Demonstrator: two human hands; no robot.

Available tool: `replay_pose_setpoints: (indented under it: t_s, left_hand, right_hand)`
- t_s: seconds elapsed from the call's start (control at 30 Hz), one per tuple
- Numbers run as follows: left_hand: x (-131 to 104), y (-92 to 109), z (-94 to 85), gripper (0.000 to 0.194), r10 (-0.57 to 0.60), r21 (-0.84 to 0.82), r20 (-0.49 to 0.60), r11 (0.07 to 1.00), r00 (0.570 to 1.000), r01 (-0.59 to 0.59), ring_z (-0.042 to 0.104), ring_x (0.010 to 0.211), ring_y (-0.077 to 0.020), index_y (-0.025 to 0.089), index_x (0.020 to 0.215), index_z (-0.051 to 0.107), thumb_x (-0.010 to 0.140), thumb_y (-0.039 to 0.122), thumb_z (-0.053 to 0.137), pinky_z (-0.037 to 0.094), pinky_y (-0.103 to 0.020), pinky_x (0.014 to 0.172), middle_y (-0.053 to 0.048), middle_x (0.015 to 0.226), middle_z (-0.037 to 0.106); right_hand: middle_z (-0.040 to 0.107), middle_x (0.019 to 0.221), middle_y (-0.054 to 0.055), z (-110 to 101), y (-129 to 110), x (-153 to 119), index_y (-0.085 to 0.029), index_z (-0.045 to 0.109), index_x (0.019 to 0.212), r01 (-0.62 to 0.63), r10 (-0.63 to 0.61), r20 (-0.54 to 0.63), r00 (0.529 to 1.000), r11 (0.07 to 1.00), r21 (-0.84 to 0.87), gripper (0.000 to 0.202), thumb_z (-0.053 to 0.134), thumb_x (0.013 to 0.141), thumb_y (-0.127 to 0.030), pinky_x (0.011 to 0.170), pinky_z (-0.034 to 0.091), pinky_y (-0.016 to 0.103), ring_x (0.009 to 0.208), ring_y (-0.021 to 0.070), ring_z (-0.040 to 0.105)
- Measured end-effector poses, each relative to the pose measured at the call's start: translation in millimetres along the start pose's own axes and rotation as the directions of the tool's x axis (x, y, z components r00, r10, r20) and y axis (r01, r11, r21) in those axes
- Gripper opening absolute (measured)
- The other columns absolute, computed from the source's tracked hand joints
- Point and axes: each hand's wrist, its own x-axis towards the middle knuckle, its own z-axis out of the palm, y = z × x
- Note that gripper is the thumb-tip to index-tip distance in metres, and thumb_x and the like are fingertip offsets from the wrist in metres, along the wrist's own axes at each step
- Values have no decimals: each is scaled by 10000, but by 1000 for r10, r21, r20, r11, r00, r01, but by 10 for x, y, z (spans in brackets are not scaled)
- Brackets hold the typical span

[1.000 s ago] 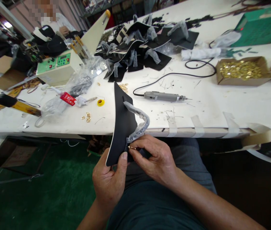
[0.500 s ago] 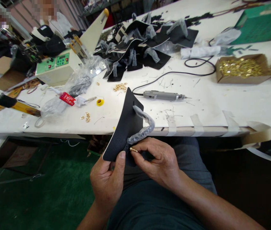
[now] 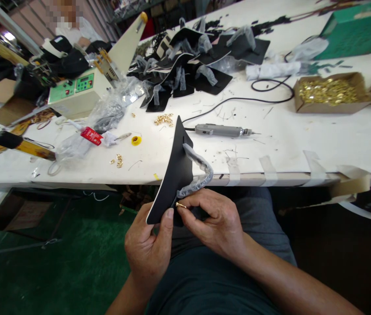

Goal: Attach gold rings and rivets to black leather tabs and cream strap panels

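My left hand (image 3: 149, 243) grips the lower end of a black leather panel (image 3: 172, 175), thumb on its front face. The panel is tilted, with a pale edge along its left side. A handle wrapped in clear plastic (image 3: 205, 168) loops out from the panel's right face. Between thumb and forefinger of my right hand (image 3: 216, 221) is a small gold-coloured metal fitting (image 3: 180, 205). It sits against the panel, just below the handle's lower end. Whether it is fastened there I cannot tell.
A grey electric screwdriver (image 3: 223, 130) lies on the white table beyond the panel. Small gold fittings (image 3: 164, 120) lie in piles, and more fill a cardboard box (image 3: 332, 107) at right. Several black panels with wrapped handles (image 3: 213, 81) are heaped behind. A hammer (image 3: 24, 145) and a machine (image 3: 77, 89) stand left.
The panel has turned slightly, so its front face looks narrower, and its lower corner has shifted a little right. Both hands keep their hold.
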Motion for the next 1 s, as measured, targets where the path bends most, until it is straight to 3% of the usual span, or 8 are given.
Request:
replay_pose_setpoints:
  t_s: [0.23,0.47,0.6,0.73,1.0]
  left_hand:
    - [4,50,-9,126,114,-10,22,993,993,-114,715,872,-164,210,1023,770,942,160,687,551,-258,798,-15,985,756]
    - [-33,72,27,145,91,-12,15,996,996,-91,718,900,-169,208,1058,761,959,161,665,560,-266,819,-26,1014,749]
    - [-51,73,36,154,98,-46,3,994,995,-98,718,906,-173,218,1064,763,953,157,676,566,-279,824,-29,1031,746]
    - [-59,59,25,250,162,-58,-6,985,987,-162,722,947,-181,227,1142,765,937,111,680,567,-291,853,-37,1068,743]
    - [-71,41,28,372,287,-39,-30,957,957,-288,710,1015,-203,205,1221,740,889,41,700,579,-322,890,-64,1112,719]
  right_hand:
    - [766,802,8,17,3,-17,-227,705,839,-13,14,30,999,1000,-26,139,667,914,-117,702,542,296,734,164,717]
    - [782,867,27,73,51,-48,-217,735,899,-50,47,44,998,996,75,123,676,944,-119,742,567,297,799,172,736]
    - [779,849,16,61,23,-57,-226,751,907,-116,118,-13,993,987,109,85,722,941,-154,730,576,277,777,164,735]
    - [764,775,-2,49,0,-57,-216,729,827,-170,181,-67,981,975,141,99,796,886,-175,672,574,251,687,150,719]
    - [787,827,21,39,-64,-64,-211,766,857,-149,160,-42,986,967,205,77,762,886,-140,719,591,258,751,169,747]
